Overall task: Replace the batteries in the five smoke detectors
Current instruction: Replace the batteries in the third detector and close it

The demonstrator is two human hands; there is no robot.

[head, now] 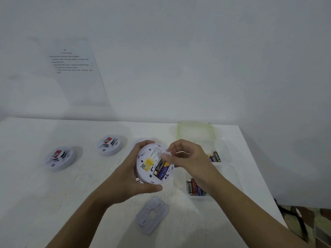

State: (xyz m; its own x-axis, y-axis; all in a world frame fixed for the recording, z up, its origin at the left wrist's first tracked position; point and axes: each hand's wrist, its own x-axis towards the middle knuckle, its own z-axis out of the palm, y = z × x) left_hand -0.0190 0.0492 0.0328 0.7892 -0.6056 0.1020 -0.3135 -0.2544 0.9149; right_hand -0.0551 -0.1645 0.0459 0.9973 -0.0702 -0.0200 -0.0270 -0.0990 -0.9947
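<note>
My left hand (129,178) grips a round white smoke detector (150,167) above the table, its back turned up toward me. A yellow label and two batteries (162,169) show in its open compartment. My right hand (188,158) hovers at the detector's upper right edge, fingers curled, pinching a small white cover piece (167,152) that is blurred. A grey mounting plate (152,214) lies flat on the table below my hands. Two more smoke detectors, one (60,158) at the left and one (110,144) nearer the middle, sit face up on the table.
A clear plastic box (231,169) with a green-rimmed lid (195,130) stands at the right; batteries lie in its far compartment (215,156) and near compartment (195,187). A printed sheet (75,68) hangs on the wall. The table's right edge (265,179) is close to the box.
</note>
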